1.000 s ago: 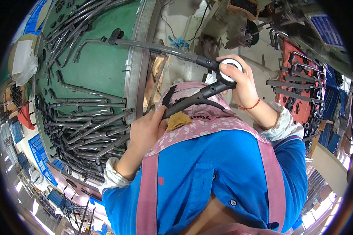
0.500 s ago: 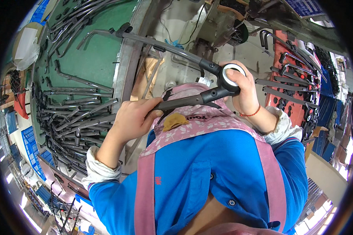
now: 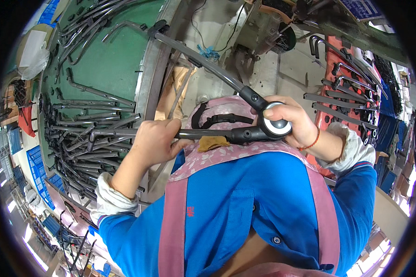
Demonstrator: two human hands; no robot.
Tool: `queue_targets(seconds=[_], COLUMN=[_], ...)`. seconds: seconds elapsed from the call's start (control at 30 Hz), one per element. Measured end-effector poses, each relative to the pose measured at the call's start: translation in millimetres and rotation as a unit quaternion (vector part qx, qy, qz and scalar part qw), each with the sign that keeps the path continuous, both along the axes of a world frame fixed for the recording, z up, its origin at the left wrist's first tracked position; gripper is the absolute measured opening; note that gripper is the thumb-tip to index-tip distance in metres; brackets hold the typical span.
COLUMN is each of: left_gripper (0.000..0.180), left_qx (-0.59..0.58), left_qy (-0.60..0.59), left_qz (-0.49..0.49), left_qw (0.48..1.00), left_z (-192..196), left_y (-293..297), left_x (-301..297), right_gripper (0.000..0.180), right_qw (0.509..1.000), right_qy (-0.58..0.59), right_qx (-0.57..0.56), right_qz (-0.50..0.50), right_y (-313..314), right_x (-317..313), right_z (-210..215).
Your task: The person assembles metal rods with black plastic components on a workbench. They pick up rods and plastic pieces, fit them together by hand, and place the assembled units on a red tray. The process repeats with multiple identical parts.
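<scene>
Across my front I hold a dark tubular metal frame whose two tubes meet in a V at a round hinge joint [image 3: 269, 130]. A white ring [image 3: 266, 115] with a dark, shiny centre sits on the joint's upper face. My right hand [image 3: 293, 121] is closed round the joint, its thumb resting on the ring and its other fingers partly hidden beneath. My left hand [image 3: 155, 142] is wrapped round the lower tube [image 3: 201, 134], whose bent end sticks out past the fist. The upper tube [image 3: 208, 67] slants to the far left, over the green table's edge.
On the left, a green table [image 3: 106, 60] bears a pile of dark bent tubes [image 3: 85, 134]. A red surface [image 3: 333, 69] at the right holds more tubes and flat bars. Machinery [image 3: 263, 44] stands ahead. A yellow-brown cloth patch [image 3: 212, 143] lies on my pink apron.
The hinge joint has moved down and slightly right with my right hand. The lower tube has swung nearly level, and the V looks wider. My thumb has shifted, uncovering the ring's dark centre.
</scene>
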State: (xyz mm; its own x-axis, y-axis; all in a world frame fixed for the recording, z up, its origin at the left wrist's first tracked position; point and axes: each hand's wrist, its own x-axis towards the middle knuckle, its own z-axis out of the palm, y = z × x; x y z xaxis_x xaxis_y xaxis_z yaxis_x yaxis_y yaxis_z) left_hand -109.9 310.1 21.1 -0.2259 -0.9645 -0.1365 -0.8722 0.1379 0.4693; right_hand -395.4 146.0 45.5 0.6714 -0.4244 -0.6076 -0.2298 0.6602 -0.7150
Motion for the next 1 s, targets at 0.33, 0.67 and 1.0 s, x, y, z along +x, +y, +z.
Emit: queue_targets(seconds=[0.33,0.67,1.0], left_gripper=[0.034,0.037,0.038], left_qx=[-0.130,-0.047,-0.213], left_qy=[-0.071,-0.049,-0.010], left_qz=[0.026,-0.012,-0.036], left_qw=[0.989,0.998,0.976], left_z=[18,28,20], left_y=[-35,-54,-85], left_x=[39,62,81], right_gripper=[0.046,0.056,0.064], right_qw=[0.990,0.981,0.986], right_qy=[-0.060,-0.053,-0.075], right_qx=[-0.129,-0.182,-0.145], right_qz=[0.003,0.027,-0.027], right_y=[-15,-12,-11], right_x=[31,40,70], right_z=[-1,-4,10])
